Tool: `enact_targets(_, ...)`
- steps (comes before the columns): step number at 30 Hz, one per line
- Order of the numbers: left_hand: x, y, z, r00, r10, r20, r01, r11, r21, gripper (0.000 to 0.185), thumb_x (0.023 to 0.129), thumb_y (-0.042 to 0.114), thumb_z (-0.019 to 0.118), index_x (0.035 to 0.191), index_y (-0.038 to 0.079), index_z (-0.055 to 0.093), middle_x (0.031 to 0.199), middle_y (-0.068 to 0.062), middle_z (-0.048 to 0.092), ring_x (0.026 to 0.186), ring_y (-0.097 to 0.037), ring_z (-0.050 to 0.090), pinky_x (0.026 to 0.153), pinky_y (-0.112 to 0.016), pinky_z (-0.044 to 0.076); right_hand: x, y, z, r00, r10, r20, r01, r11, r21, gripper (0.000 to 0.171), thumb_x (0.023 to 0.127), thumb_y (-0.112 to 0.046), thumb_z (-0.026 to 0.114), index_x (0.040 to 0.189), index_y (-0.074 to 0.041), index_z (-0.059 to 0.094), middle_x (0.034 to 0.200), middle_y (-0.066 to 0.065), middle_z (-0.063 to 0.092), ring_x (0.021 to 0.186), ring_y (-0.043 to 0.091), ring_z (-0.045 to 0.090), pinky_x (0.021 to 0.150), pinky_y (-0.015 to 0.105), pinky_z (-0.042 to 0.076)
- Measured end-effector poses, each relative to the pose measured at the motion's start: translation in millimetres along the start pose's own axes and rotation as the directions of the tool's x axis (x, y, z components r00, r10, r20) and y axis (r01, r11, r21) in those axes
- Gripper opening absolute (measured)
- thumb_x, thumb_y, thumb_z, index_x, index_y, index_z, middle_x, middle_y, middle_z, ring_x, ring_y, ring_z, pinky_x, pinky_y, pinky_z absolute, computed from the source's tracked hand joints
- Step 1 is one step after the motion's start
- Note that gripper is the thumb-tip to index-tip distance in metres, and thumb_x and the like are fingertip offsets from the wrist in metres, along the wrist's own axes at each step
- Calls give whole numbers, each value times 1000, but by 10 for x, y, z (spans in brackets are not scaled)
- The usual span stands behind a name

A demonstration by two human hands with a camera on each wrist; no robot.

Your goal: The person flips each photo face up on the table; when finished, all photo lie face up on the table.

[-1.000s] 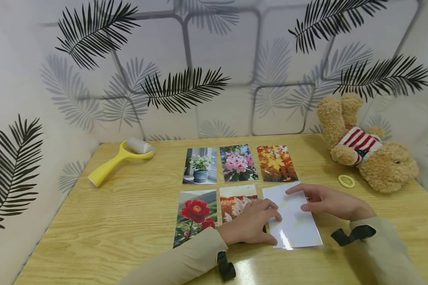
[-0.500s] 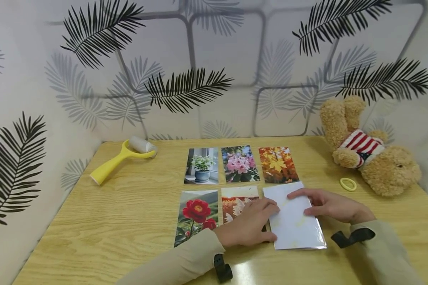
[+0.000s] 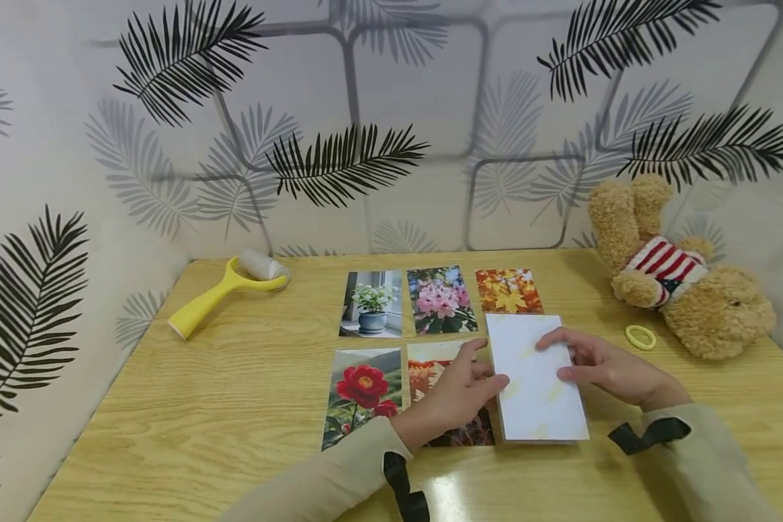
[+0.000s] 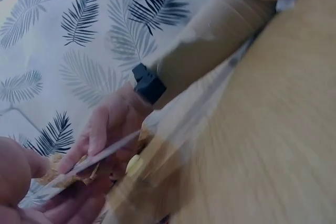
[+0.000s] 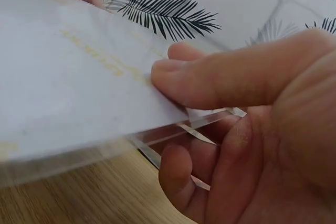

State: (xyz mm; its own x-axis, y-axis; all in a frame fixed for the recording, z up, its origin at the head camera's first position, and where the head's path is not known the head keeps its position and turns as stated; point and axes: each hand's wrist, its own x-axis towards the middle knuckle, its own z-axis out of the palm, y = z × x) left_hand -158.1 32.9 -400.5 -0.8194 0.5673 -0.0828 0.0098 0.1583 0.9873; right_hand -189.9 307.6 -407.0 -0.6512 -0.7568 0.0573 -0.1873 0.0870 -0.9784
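The right hand (image 3: 603, 366) pinches the right edge of a white-backed photo (image 3: 536, 377), thumb on top and fingers curled beneath it, as the right wrist view (image 5: 252, 129) shows plainly with the sheet (image 5: 73, 87) lifted off the wood. The left hand (image 3: 460, 395) holds the same sheet at its left edge, at nine o'clock from the right hand, thumb raised over the paper and fingers tucked below; the left wrist view is blurred, though it shows the thin sheet (image 4: 100, 156) edge-on between the two hands. The photo is face down, raised a little above the table (image 3: 235, 406) and tilted, its far edge overlapping the lower part of the autumn-leaf photo (image 3: 507, 288) at twelve o'clock. Under the left hand lies an orange-toned photo (image 3: 431, 366), partly covered, and at nine o'clock from it a red flower photo (image 3: 363, 391). In the back row, the pink blossom photo (image 3: 440, 299) sits just beside the leaf photo, with the potted plant photo (image 3: 373, 302) further toward nine o'clock. A yellow ring (image 3: 640, 337) lies at two o'clock from the right hand, near a teddy bear (image 3: 678, 283) in a striped top, lying on the table. A yellow-handled lint roller (image 3: 225, 290) rests well apart at ten o'clock.
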Motion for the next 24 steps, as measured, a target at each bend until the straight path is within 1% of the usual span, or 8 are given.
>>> enact_targets(3,11,-14,30,999,25,26,-22,993,-116,54,98,17,43,145,12,17,116,-19,61,85,-23,66,74,-34,54,2,-3,9,1000,-8,-10,8,1000,-15,37,93,6,42,129,-2,39,99,2,62,85,11,63,69,29,53)
enact_targets(6,14,-22,38,1000,15,16,-13,990,-141,50,99,15,40,145,13,19,112,-20,62,73,-23,65,68,-34,54,-1,-18,28,994,66,-87,-75,991,-112,35,93,-2,48,128,-2,44,107,-2,60,89,7,60,72,27,52)
enact_targets(9,24,-33,52,1000,-12,-19,9,990,-139,50,99,15,41,144,13,21,110,-19,63,66,-22,64,65,-34,54,16,-67,68,971,139,-194,-188,945,-268,34,91,-12,56,125,-4,52,111,0,57,88,7,56,72,25,50)
enact_targets(11,33,-35,58,999,-24,-36,18,990,-142,50,99,16,41,144,14,22,111,-19,63,63,-22,63,64,-35,54,43,-110,103,958,138,-251,-226,904,-364,31,89,-16,60,119,-7,58,111,3,56,87,7,55,71,24,48)
enact_targets(13,37,-29,63,998,-29,-50,21,988,-155,50,98,16,42,144,14,23,110,-18,63,61,-23,62,64,-38,54,69,-147,133,956,111,-273,-226,871,-436,24,88,-17,62,111,-10,62,104,6,57,83,6,54,70,24,46)
enact_targets(15,40,-15,62,998,-30,-56,20,984,-179,49,98,16,43,144,14,24,107,-19,63,60,-25,62,64,-41,54,92,-173,158,964,84,-252,-199,855,-479,17,89,-16,60,105,-11,64,98,6,59,81,5,54,69,23,45)
enact_targets(19,56,2,44,999,-22,-32,15,978,-210,51,97,17,45,144,14,23,105,-21,64,59,-25,63,63,-44,54,131,-185,197,986,65,-154,-133,863,-487,15,93,-13,53,105,-10,62,95,4,64,82,2,54,69,22,46)
enact_targets(24,93,31,4,1000,-19,0,19,985,-171,54,97,22,48,144,15,22,106,-18,65,62,-29,66,63,-44,55,175,-165,228,991,115,-69,-133,909,-395,23,95,-13,48,116,-5,57,105,12,61,91,6,56,76,25,49)
